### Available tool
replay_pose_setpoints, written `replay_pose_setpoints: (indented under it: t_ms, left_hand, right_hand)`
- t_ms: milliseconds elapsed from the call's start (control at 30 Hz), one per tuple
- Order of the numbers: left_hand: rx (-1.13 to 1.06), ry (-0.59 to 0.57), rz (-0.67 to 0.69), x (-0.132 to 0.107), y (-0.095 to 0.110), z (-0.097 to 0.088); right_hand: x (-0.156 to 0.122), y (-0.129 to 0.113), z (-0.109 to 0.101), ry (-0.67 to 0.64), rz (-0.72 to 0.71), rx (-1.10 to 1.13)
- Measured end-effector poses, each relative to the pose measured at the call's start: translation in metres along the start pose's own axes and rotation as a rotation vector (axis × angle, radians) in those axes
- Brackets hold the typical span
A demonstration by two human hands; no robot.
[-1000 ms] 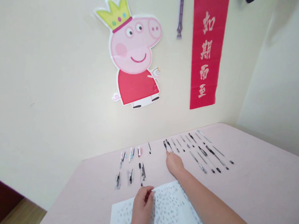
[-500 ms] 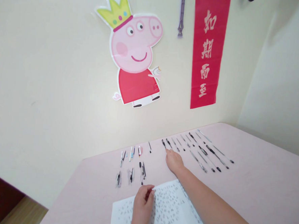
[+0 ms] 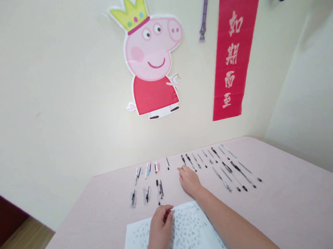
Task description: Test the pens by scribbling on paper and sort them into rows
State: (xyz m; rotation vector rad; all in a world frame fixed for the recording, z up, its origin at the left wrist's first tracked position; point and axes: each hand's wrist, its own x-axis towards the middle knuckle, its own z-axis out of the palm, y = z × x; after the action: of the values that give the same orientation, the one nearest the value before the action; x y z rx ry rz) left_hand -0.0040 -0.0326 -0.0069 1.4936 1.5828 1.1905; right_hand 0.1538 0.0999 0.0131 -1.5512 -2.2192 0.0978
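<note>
My left hand (image 3: 161, 223) rests on a sheet of paper (image 3: 186, 231) covered in handwriting, its fingers loosely curled with a gap at the thumb and no object showing in them. Farther forward, my right hand (image 3: 189, 181) is over the table with its fingers stretched leftward and nothing visible in them. Just beyond it lie a black-gripped pen (image 3: 183, 159) and a second pen (image 3: 191, 162). To its left is a thin pen refill (image 3: 168, 163) with a small dark piece at its lower end.
More pens and refills, such as a long pen (image 3: 242, 174), lie in two slanting rows on the right. Small groups of pens and parts, including a black-capped pen (image 3: 158, 191), lie left on the pink table (image 3: 104, 218). A wall with a cartoon pig sticker (image 3: 154, 97) stands behind.
My right hand has moved slightly left, away from the black-gripped pens, and more of the second pen shows. The left hand stays on the paper. The view has shifted a little.
</note>
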Motion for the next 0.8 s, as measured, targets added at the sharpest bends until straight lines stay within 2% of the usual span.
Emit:
replay_pose_setpoints:
  t_ms: [133,300,467,633,800]
  left_hand:
    - [0.007,-0.006,0.005,-0.001,-0.002,0.000]
    - [0.012,-0.026,0.005,0.000,-0.004,0.000]
    - [0.012,-0.035,0.010,0.000,-0.004,0.000]
    - [0.022,-0.043,0.014,0.000,-0.004,-0.001]
    - [0.062,-0.044,0.034,0.001,-0.006,0.000]
  right_hand:
    - [0.009,-0.017,0.007,-0.022,-0.120,0.034]
    - [0.024,-0.034,0.026,-0.039,-0.228,0.040]
    - [0.034,-0.042,0.041,-0.093,-0.212,0.012]
    - [0.031,-0.041,0.041,-0.131,-0.189,0.010]
    - [0.015,-0.038,0.032,-0.132,-0.208,0.008]
